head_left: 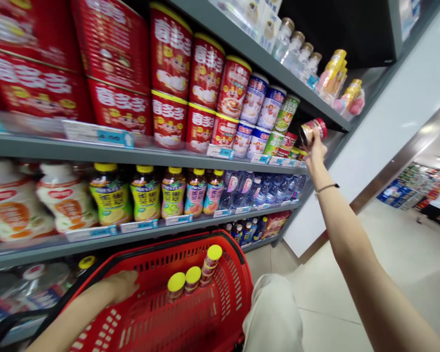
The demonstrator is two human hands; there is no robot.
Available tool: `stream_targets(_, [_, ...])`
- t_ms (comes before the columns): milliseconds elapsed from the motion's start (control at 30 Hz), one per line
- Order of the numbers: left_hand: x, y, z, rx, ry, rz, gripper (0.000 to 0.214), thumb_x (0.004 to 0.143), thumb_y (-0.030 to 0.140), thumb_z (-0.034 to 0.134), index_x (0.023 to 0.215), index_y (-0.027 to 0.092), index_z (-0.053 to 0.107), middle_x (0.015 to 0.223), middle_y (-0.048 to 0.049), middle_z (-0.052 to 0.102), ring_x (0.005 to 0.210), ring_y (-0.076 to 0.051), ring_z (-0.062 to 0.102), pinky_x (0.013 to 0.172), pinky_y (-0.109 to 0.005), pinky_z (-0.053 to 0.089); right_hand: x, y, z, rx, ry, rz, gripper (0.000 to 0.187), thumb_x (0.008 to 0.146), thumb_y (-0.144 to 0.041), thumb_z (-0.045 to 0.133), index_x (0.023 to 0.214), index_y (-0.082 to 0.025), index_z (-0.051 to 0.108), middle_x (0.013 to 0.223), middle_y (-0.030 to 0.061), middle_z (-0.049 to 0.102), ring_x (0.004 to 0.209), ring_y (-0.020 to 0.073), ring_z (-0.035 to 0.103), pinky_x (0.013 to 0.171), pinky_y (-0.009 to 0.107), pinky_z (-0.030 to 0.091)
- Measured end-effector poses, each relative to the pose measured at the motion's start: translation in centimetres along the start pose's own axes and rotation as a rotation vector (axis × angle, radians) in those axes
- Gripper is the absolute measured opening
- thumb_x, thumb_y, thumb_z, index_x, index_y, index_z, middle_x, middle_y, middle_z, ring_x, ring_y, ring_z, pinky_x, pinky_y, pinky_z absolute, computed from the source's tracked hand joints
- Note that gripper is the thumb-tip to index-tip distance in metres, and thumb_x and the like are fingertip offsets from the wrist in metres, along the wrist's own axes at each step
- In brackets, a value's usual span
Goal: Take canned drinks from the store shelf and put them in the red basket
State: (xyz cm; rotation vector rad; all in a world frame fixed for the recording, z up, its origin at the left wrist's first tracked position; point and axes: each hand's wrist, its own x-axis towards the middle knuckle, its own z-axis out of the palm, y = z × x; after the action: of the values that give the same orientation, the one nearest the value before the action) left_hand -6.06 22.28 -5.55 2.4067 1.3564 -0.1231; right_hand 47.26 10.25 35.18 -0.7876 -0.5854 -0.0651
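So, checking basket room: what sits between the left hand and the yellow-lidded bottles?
Nothing: in the head view, only bare red basket wall separates the left hand from the yellow-lidded bottles.

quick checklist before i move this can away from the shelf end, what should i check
1. Right hand gripping the small red metal can: ok, fingers wrap it.
2. Left hand on the red plastic basket: ok, it rests against the near wall.
3. Room in the basket: ok, only three yellow-lidded bottles inside.
4. Bottles standing steady: cannot tell.
5. Can's label readable: cannot tell, too blurred.
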Motion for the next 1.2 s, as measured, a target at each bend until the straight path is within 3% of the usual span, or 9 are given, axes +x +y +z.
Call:
stream_targets(67, [-0.7, 0.6, -0.3, 0.031, -0.032, 0.009, 0.006, 0.071, 0.021, 0.062, 0.067, 0.017, 0.062, 0.106, -0.0272, 0.078, 0.110, -0.045, 0.075, 0.091, -0.045, 0.057, -2.9, 0.1, -2.4, 0.050, -0.048, 0.014, 0.032, 0.088, -0.043, 0.073, 0.104, -0.016, 0.065, 0.110, 0.0062, 0.072, 0.102, 0.0165, 0.073, 0.079, 0.030, 0.066])
stream_targets(167, [-1.7, 1.7, -0.8, 0.054, -0.041, 0.059, 0.028, 0.086, 0.023, 0.055, 0.101, 0.011, 0.075, 0.121, -0.0282, 0.074, 0.120, -0.041, 0.072, 0.100, -0.046, 0.054, -9.6, 0.8, -5.3, 0.153, -0.306, 0.006, 0.041, 0.086, -0.046, 0.072, 0.119, -0.023, 0.066, 0.126, 0.0052, 0.071, 0.116, 0.0175, 0.071, 0.090, 0.035, 0.065])
stream_targets(300, [-3.7, 3.9, -1.8, -0.002, 0.199, 0.263, 0.057, 0.100, 0.031, 0.042, 0.150, 0.004, 0.052, 0.145, -0.0283, 0.062, 0.139, -0.038, 0.059, 0.116, -0.050, 0.046, -22.3, 2.8, -6.9, 0.021, -0.416, 0.134, 0.054, 0.077, -0.051, 0.074, 0.121, -0.021, 0.064, 0.135, 0.0126, 0.069, 0.123, 0.0243, 0.070, 0.105, 0.040, 0.059])
stream_targets(400, [-6.0, 6.0, -3.2, -0.188, 0.441, 0.471, 0.071, 0.105, 0.049, 0.044, 0.164, 0.013, 0.029, 0.166, -0.0213, 0.041, 0.153, -0.032, 0.043, 0.125, -0.047, 0.039, -31.9, 4.8, -5.7, -0.001, -0.592, 0.538, 0.055, 0.087, -0.056, 0.060, 0.126, -0.017, 0.058, 0.136, 0.0208, 0.068, 0.118, 0.0305, 0.072, 0.101, 0.047, 0.061])
stream_targets(500, [-8.1, 7.9, -4.5, -0.294, 0.654, 0.626, 0.081, 0.099, 0.054, 0.061, 0.163, 0.021, 0.024, 0.165, -0.0179, 0.041, 0.152, -0.031, 0.044, 0.127, -0.047, 0.038, -39.3, 6.5, -3.6, 0.083, -0.793, 0.959, 0.053, 0.100, -0.056, 0.039, 0.128, -0.016, 0.058, 0.140, 0.0195, 0.067, 0.123, 0.0322, 0.069, 0.093, 0.049, 0.063])
stream_targets(600, [-9.2, 8.9, -4.9, -0.338, 0.806, 0.717, 0.093, 0.088, 0.043, 0.078, 0.162, 0.022, 0.026, 0.161, -0.0196, 0.044, 0.150, -0.036, 0.044, 0.125, -0.054, 0.040, -44.2, 8.2, -2.6, 0.166, -0.736, 1.253, 0.051, 0.103, -0.057, 0.038, 0.126, -0.019, 0.063, 0.125, 0.0117, 0.075, 0.111, 0.0293, 0.072, 0.082, 0.044, 0.064])
stream_targets(733, [-9.3, 8.7, -4.0, -0.343, 0.704, 0.753, 0.093, 0.080, 0.030, 0.085, 0.158, 0.022, 0.034, 0.154, -0.0186, 0.052, 0.145, -0.036, 0.049, 0.122, -0.056, 0.045, -47.4, 10.5, -4.3, 0.289, -0.528, 1.501, 0.040, 0.098, -0.056, 0.056, 0.108, -0.021, 0.072, 0.100, 0.0030, 0.078, 0.085, 0.0211, 0.071, 0.072, 0.032, 0.061])
stream_targets(833, [-9.2, 8.7, -2.9, -0.371, 0.641, 0.777, 0.092, 0.080, 0.035, 0.087, 0.156, 0.022, 0.037, 0.154, -0.0189, 0.053, 0.144, -0.035, 0.050, 0.122, -0.056, 0.045, -48.4, 11.8, -6.1, 0.311, -0.460, 1.552, 0.036, 0.092, -0.056, 0.067, 0.092, -0.021, 0.073, 0.086, 0.0002, 0.076, 0.075, 0.0162, 0.066, 0.066, 0.025, 0.056])
stream_targets(1200, [-8.7, 9.2, -3.3, -0.428, 0.593, 0.791, 0.096, 0.074, 0.046, 0.093, 0.153, 0.021, 0.045, 0.153, -0.0178, 0.056, 0.141, -0.034, 0.055, 0.122, -0.052, 0.043, -47.5, 11.7, -6.8, 0.282, -0.516, 1.601, 0.040, 0.082, -0.060, 0.076, 0.091, -0.023, 0.070, 0.089, 0.0005, 0.073, 0.077, 0.0174, 0.064, 0.063, 0.026, 0.052])
